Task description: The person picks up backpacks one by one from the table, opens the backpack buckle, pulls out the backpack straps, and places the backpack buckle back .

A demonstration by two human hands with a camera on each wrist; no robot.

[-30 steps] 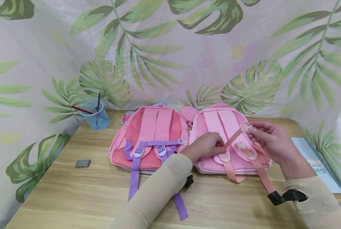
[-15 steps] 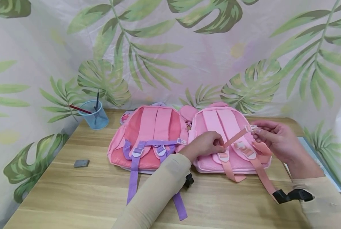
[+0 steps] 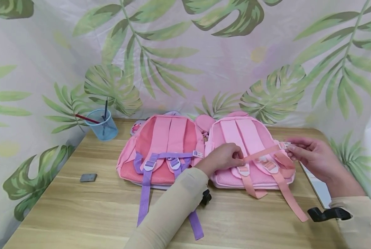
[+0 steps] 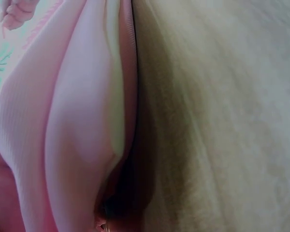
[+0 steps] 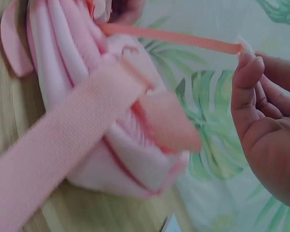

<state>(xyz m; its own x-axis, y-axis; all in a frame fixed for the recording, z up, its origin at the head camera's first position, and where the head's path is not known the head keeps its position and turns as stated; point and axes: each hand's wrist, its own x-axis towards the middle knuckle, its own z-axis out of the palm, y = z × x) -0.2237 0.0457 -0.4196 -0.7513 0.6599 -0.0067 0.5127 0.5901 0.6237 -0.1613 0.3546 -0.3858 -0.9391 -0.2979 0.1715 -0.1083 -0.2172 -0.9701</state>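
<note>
A light pink backpack (image 3: 263, 129) lies at right centre in the head view, its shoulder straps facing up. My left hand (image 3: 224, 157) pinches a coral webbing strap (image 3: 263, 153) close to a white adjuster buckle (image 3: 243, 170). My right hand (image 3: 316, 157) pinches the white plastic buckle (image 3: 283, 145) at the strap's other end, out past the bag's right side. Between both hands the strap runs nearly straight. The right wrist view shows that buckle in my right fingertips (image 5: 251, 67). Filling much of the left wrist view is the bag's pale side (image 4: 82, 111).
Left of it lies a darker pink backpack (image 3: 189, 135) with a purple strap (image 3: 176, 155) across it. A blue mesh pen cup (image 3: 103, 128) and a grey eraser (image 3: 88, 177) stand farther left. A booklet (image 3: 317, 185) lies under my right wrist. Coral strap tails reach the wooden table (image 3: 79, 214).
My right hand has moved right and slightly down with the white buckle, and the strap lies flatter across the bag. My left hand has stayed near the adjuster.
</note>
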